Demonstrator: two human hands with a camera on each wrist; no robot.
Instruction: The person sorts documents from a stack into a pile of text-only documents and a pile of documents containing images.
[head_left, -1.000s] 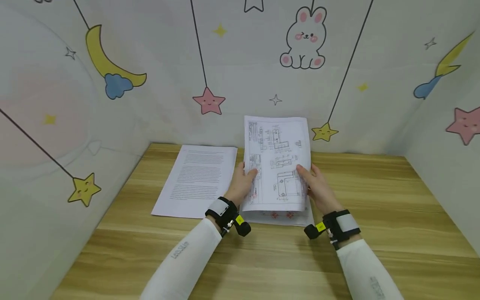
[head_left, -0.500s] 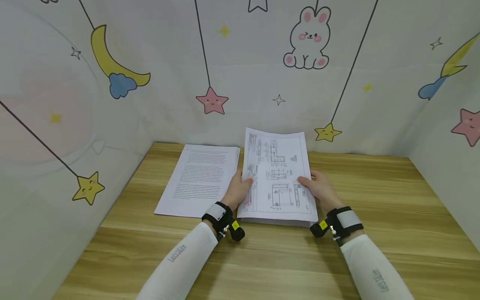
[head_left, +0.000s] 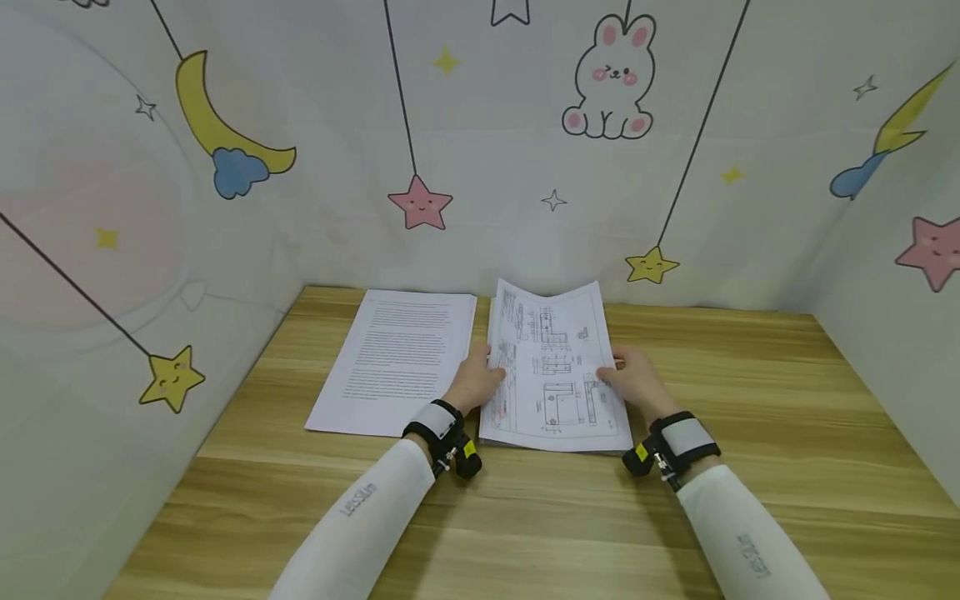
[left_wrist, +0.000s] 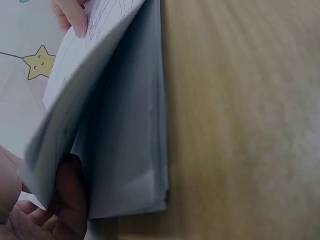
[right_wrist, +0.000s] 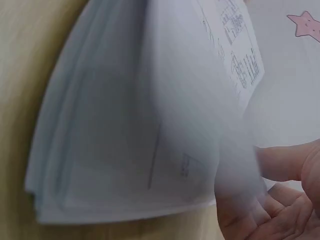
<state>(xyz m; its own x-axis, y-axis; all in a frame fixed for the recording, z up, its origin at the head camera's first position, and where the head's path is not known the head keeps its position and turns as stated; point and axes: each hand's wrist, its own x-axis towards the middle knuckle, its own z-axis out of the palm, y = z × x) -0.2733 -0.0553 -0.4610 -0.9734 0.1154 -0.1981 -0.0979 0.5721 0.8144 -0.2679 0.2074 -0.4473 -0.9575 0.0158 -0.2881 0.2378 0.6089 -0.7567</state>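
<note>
A sheet of paper with technical drawings (head_left: 558, 367) is held between my two hands, its far corners curling up. My left hand (head_left: 474, 382) pinches its left edge, thumb on top and fingers underneath. At the right edge my right hand (head_left: 641, 385) grips it the same way. Beneath lies a stack of paper (left_wrist: 132, 150), a gap showing between it and the raised sheet in the left wrist view. In the right wrist view the stack's edges (right_wrist: 55, 150) look slightly uneven, and faint print shows under the sheet.
Left of the hands, a pile of text-printed pages (head_left: 401, 358) lies on the wooden table (head_left: 540, 533). A pale wall covering (head_left: 495, 117) with cartoon stars, a moon and a rabbit stands behind the table and along its sides.
Both hands have brought the drawing sheet down and nearer to me, from raised above the stack to close over it. The text pages stay put.
</note>
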